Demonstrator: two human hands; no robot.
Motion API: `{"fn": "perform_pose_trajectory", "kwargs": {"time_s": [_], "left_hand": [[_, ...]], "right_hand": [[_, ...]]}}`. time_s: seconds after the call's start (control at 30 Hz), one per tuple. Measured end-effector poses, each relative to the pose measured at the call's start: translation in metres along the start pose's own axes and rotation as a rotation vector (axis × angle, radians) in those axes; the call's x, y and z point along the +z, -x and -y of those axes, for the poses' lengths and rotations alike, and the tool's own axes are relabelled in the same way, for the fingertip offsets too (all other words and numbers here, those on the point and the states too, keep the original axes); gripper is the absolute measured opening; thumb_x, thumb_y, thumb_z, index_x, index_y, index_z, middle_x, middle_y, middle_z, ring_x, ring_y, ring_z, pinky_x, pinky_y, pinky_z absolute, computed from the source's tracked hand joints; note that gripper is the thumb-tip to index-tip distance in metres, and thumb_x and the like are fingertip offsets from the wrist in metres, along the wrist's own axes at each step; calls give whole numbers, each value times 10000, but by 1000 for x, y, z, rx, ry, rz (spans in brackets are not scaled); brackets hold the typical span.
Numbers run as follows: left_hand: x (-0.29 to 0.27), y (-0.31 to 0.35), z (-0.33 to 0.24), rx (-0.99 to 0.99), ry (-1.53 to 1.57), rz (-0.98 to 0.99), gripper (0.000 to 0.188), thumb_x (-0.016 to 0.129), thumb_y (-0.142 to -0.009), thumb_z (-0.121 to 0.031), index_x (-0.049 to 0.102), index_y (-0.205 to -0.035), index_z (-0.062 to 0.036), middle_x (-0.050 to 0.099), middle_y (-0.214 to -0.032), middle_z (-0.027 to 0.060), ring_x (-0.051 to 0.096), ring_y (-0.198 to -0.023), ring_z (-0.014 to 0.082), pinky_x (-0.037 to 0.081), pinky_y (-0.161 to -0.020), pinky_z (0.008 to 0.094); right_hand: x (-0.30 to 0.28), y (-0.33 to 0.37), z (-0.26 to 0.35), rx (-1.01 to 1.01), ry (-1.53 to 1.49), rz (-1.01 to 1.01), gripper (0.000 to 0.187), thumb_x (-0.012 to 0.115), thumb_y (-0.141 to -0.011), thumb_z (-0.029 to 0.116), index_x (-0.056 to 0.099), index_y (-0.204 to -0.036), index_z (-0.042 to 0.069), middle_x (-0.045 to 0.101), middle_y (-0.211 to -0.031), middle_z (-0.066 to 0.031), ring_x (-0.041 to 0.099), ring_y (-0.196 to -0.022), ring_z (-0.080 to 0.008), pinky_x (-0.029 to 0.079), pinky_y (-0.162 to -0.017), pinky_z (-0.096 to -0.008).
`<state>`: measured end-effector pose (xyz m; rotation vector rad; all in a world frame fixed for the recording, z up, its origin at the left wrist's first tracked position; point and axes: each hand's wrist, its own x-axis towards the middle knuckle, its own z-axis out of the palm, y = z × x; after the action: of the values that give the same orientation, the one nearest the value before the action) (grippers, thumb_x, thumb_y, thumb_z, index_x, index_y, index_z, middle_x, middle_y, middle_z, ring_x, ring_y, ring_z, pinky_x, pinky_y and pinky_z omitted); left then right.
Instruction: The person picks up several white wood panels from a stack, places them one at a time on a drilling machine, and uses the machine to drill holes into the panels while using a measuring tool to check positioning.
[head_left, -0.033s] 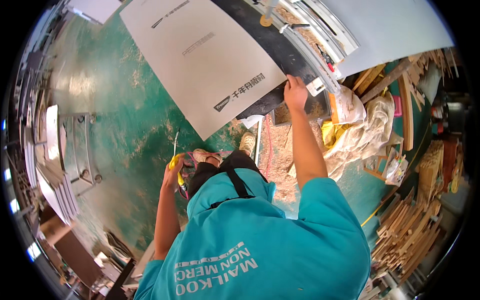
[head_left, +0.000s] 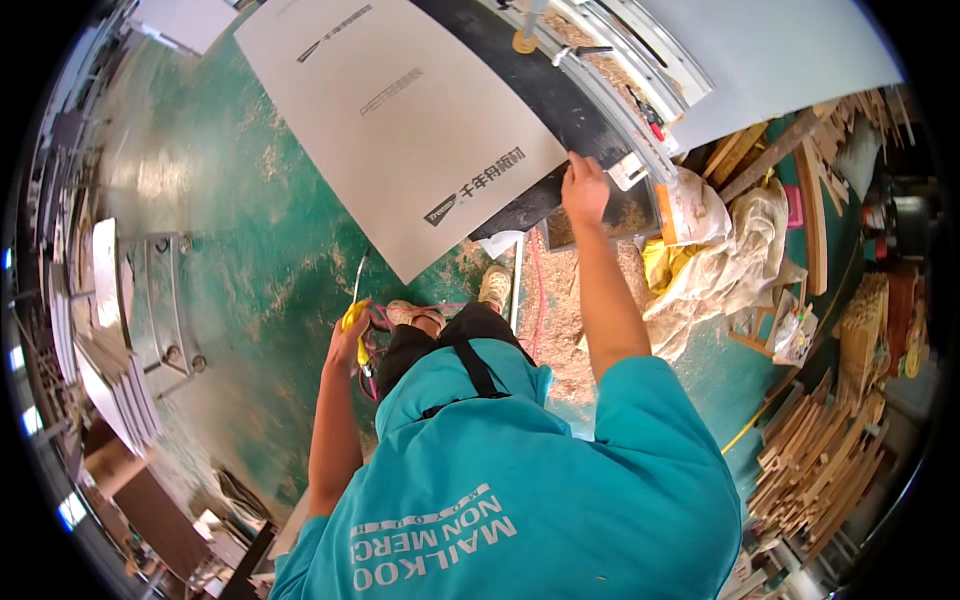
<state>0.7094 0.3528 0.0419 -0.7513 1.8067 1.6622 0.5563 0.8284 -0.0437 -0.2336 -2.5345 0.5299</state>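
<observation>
My left hand (head_left: 345,342) is closed round the yellow handle of an air blow gun (head_left: 354,317), beside my left leg. The gun's thin metal nozzle points forward, just short of the near corner of a large white board (head_left: 420,130). That board lies flat on the dark table (head_left: 570,90) of a machine, with dark print on its face. At the board's right corner my right hand (head_left: 586,192) has its fingers bent in on the edge; their undersides are hidden. A pinkish-red hose (head_left: 380,318) runs near the gun and my feet.
Metal rails (head_left: 610,85) with sawdust between them run along the machine's right. Sacks (head_left: 735,225) and sawdust (head_left: 565,300) lie right of my feet. Wood strips (head_left: 815,470) are piled at the lower right. A wheeled metal cart (head_left: 165,300) with panels stands left on the green floor.
The blow gun's nozzle has tilted slightly to the right, nearer the board's corner. My right hand stays at the board's right corner, and the whole view has shifted a little.
</observation>
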Motion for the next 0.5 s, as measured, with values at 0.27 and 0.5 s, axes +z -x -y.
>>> {"fn": "perform_pose_trajectory", "kwargs": {"time_s": [0.27,0.5], "left_hand": [[53,-67,-62,51,-110,217,237,595,-927,-344,668,-969,-122,683,-831,5,544,-705,91,351,-578,251],[108,-61,-95,-37,-281,216,313,657,-888,-421,668,-975,-121,640,-832,-10,529,-752,89,355,-648,266]], "right_hand": [[-15,31,38,-18,-329,187,160,632,-839,96,676,-992,109,632,-855,-87,643,-804,-319,542,-710,-425],[-18,-26,-14,155,-74,-24,220,647,-825,86,702,-1030,144,644,-902,-85,646,-815,-324,542,-689,-429]]}}
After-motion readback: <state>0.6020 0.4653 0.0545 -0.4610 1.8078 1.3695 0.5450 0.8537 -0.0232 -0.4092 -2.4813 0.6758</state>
